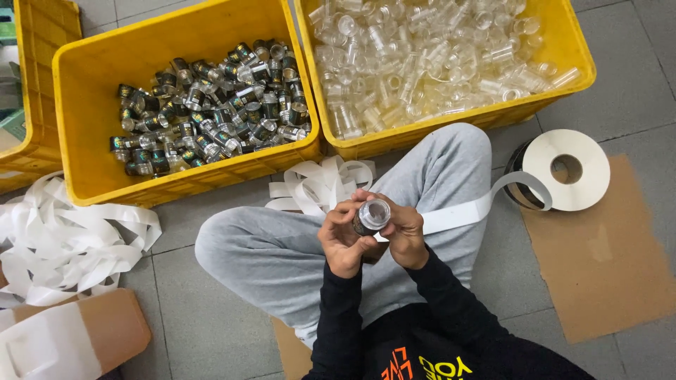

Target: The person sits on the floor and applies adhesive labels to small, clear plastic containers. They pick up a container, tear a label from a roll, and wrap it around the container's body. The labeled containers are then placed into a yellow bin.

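**Small Jar Held in Both Hands Above the Lap**

The small clear jar (pixel 372 215) sits between both hands, above the crossed legs in grey trousers (pixel 282 246), with its open mouth tilted toward the camera. A dark label wraps its side.

Left hand (pixel 343 239): grip pressed around the lower left of the jar, fingers curled under it.

Right hand (pixel 406 236): grip pinching the right side of the jar, thumb near the rim. A white backing strip (pixel 468 210) passes under this hand and runs right to the label roll (pixel 567 169), which lies on the floor at the edge of a brown cardboard sheet (pixel 605 260).

Just beyond the knees lies a loose heap of spent white strip (pixel 320 184). Behind it stand two yellow crates: the left crate (pixel 91 77) holds dark-labelled jars (pixel 211 105); the right crate (pixel 556 91) holds unlabelled clear jars (pixel 422 56).

A larger tangle of white strip (pixel 63 239) lies on the floor at far left, beside a cardboard box (pixel 105 327). A third yellow crate (pixel 42 84) is cut by the left edge.
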